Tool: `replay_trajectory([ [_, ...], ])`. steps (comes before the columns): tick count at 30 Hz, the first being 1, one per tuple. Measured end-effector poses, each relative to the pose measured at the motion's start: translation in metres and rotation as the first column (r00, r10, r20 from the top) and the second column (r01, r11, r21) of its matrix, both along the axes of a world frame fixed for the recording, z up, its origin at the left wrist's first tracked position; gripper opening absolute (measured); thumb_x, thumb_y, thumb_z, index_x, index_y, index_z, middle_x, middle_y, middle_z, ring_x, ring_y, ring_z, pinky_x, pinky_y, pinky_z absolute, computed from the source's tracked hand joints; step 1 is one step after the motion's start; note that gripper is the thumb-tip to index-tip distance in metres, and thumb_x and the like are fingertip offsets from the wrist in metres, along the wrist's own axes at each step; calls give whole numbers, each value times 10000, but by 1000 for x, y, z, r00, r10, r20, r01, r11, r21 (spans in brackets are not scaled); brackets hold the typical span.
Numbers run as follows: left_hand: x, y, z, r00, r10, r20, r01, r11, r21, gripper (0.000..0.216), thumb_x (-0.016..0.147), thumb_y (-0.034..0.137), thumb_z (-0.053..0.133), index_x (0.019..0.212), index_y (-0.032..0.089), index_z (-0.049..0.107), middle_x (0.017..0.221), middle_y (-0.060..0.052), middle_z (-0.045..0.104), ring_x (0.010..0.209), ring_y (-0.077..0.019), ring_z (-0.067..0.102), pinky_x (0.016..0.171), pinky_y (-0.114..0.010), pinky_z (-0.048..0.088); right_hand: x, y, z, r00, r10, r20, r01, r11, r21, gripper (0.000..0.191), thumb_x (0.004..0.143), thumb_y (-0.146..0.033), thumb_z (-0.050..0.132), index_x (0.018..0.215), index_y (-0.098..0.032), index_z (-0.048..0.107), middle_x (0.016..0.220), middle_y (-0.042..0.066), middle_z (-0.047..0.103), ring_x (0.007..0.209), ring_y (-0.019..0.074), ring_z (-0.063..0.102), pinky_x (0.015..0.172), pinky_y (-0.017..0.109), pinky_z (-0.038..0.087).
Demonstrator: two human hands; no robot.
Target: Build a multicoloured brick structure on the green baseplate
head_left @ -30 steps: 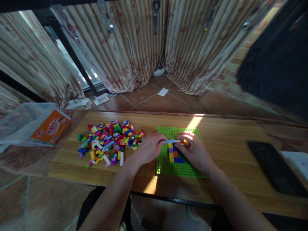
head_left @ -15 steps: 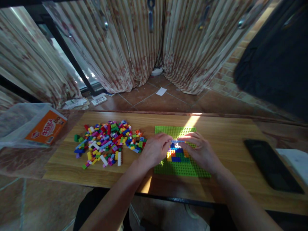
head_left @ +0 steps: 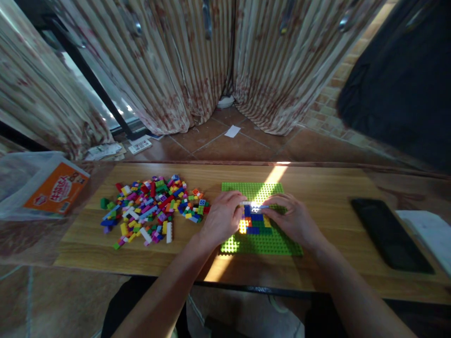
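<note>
Both my hands are over the green baseplate (head_left: 260,245), with their fingers closed in a pinch. A long pale blue brick (head_left: 261,207) lies between my fingertips, across the far side of a patch of colored bricks (head_left: 256,222) on the plate. My left hand (head_left: 223,215) grips around its left end, where glare washes the surface white. The right end is pinched by the thumb and fingers of my right hand (head_left: 294,217). Blue, red, yellow and orange bricks show in the patch. My fingers hide part of it.
Loose bricks of many colors (head_left: 148,209) are spread on the wooden table (head_left: 183,260) to the left. A clear plastic box (head_left: 17,188) with an orange label stands beyond them. To the right lies a black phone-like slab (head_left: 391,234), beside white paper (head_left: 424,230).
The view has shifted slightly, so things sit a little further left. My hands stay at the same spot on the baseplate, and more of the brick patch shows between them.
</note>
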State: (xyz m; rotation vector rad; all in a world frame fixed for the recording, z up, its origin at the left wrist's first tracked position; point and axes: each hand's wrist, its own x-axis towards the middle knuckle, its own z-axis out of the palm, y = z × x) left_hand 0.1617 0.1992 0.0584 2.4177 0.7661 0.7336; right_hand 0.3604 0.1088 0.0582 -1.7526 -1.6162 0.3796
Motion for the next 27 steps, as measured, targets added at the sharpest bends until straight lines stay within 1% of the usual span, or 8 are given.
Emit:
replay_trajectory([
  [2, 0, 0, -1, 1000, -7, -5, 7, 1000, 10, 272, 879, 116, 537, 1130, 176, 624, 1158, -69, 635, 1105, -203, 569, 994, -392, 485, 0, 1, -2, 1000, -1, -4, 1, 1000, 10, 118, 855, -324, 637, 833, -248, 724, 940, 33, 706, 903, 202, 624, 829, 367, 495],
  [7, 0, -1, -1, 998, -53, -42, 55, 996, 66, 289, 906, 153, 530, 1182, 186, 610, 1199, -75, 623, 1120, -207, 560, 995, -400, 478, 0, 2, -6, 998, -57, -26, 57, 998, 9, 99, 838, -303, 645, 831, -244, 725, 927, 36, 699, 886, 199, 625, 821, 362, 495],
  [14, -1, -7, 5, 972, -90, -217, 128, 978, 166, 292, 920, 187, 529, 1201, 211, 604, 1287, -64, 601, 1127, -236, 533, 960, -431, 458, -1, 3, -3, 997, -69, -36, 68, 997, -28, 90, 810, -278, 652, 804, -232, 729, 906, 41, 707, 854, 198, 629, 806, 364, 493],
  [17, -1, -8, 6, 959, -84, -272, 137, 974, 182, 325, 935, 213, 516, 1254, 223, 579, 1316, -60, 592, 1152, -242, 518, 958, -437, 433, 0, 4, -3, 998, -53, -33, 52, 998, -31, 103, 817, -282, 647, 815, -225, 732, 906, 47, 710, 862, 199, 634, 808, 367, 496],
  [21, -1, -9, 5, 951, -77, -299, 137, 973, 188, 322, 944, 238, 510, 1258, 229, 580, 1302, -56, 606, 1156, -238, 519, 944, -422, 414, 6, 3, -2, 998, 4, -56, -7, 999, -40, 129, 827, -316, 649, 858, -226, 736, 942, 50, 717, 896, 204, 646, 831, 369, 501],
  [24, 0, -9, 5, 951, -73, -302, 134, 973, 187, 322, 951, 248, 499, 1262, 232, 580, 1297, -54, 611, 1152, -230, 523, 941, -410, 405, 12, 2, -1, 993, 47, -106, -53, 997, -50, 195, 881, -352, 585, 877, -226, 733, 962, 44, 725, 900, 196, 655, 816, 347, 502],
  [27, 0, -9, 4, 950, -80, -301, 139, 974, 180, 321, 962, 252, 478, 1267, 231, 576, 1294, -49, 614, 1146, -221, 528, 942, -400, 400, 14, 2, 0, 992, 21, -124, -31, 997, -77, 265, 918, -374, 523, 861, -220, 730, 936, 37, 734, 873, 191, 659, 774, 326, 493],
])
